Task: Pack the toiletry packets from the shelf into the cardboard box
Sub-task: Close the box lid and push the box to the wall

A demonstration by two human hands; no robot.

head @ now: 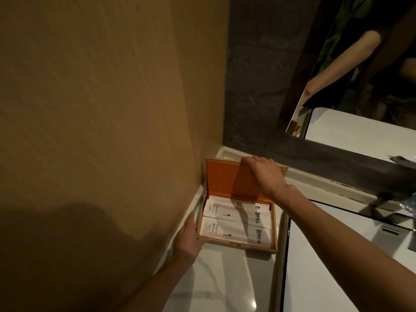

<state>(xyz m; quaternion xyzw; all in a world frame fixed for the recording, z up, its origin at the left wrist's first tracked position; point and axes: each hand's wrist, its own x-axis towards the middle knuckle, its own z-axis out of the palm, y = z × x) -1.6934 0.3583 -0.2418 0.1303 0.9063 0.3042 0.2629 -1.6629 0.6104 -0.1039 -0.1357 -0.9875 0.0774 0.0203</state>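
A flat cardboard box [273,230] with an orange lining sits on the white counter, tucked into the corner by the tan wall. Its hinged lid [225,179] stands upright at the back. Inside lie white toiletry packets [227,219] side by side, two of them printed "TOOTH BRUSH". My right hand [265,174] grips the top edge of the raised lid. My left hand [191,237] is pressed against the box's near-left corner, with its fingers along the left side.
The tan wall [101,109] closes the left side and a dark stone wall [254,86] the back. A mirror [364,70] hangs at the upper right and reflects a person's arm. A white basin [337,255] with a faucet [405,206] lies right of the box.
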